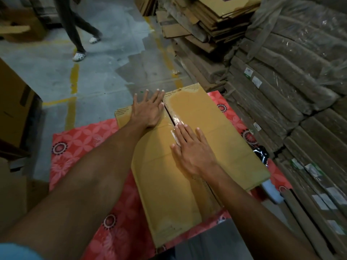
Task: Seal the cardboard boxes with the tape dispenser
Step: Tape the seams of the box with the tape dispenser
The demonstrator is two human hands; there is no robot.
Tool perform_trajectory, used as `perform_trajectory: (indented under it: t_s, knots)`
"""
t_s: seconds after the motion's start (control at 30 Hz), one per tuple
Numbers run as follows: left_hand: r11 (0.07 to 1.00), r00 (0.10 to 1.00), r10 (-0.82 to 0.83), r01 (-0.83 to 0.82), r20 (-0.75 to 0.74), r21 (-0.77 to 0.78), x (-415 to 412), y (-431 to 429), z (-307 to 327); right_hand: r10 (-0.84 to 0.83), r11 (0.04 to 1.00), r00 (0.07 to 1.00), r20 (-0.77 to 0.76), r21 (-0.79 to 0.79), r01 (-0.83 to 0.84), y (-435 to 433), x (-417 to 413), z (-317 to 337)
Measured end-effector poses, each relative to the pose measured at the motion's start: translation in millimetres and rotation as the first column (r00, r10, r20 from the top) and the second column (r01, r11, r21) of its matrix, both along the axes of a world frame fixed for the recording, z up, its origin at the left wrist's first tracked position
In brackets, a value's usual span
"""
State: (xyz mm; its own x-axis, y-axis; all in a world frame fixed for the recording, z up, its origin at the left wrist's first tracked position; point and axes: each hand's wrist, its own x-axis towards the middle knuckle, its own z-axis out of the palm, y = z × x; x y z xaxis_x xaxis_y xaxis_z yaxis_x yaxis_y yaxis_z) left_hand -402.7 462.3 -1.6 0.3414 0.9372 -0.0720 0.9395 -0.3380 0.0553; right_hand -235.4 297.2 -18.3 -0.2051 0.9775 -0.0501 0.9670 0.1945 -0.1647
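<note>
Dim, warm indoor light, glare on the clear tape point(175, 119), soft blur and wide-angle bending toward edges.

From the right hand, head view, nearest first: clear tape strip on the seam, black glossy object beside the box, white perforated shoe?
1. clear tape strip: at the right hand fingertips.
2. black glossy object: off to the right.
3. white perforated shoe: far left, on the floor.

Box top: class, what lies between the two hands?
In the head view, the flap seam with clear tape runs between the left hand and right hand.
</note>
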Motion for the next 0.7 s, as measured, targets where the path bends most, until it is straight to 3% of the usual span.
perform_trajectory:
  t_s: [0.2, 0.37, 0.7]
  knots:
    - [0.991, 0.99, -0.137, 0.137, 0.028, -0.002, 19.3, -70.0, -13.5, -0.016, 1.0, 1.0, 0.011, -0.004, 0.016, -2.1, -0.1, -0.9]
    - [0.994, 0.993, -0.105, 0.106, 0.055, -0.027, 19.0, -90.1, -10.7, -0.001, 0.999, 1.0, 0.007, -0.042, 0.001, -12.5, -0.2, 8.8]
    - [0.997, 0.999, -0.042, 0.043, 0.019, -0.06, 27.6, -92.2, -8.9, -0.038, 0.999, 0.999, -0.016, -0.016, 0.038, -126.8, 31.8, 5.9]
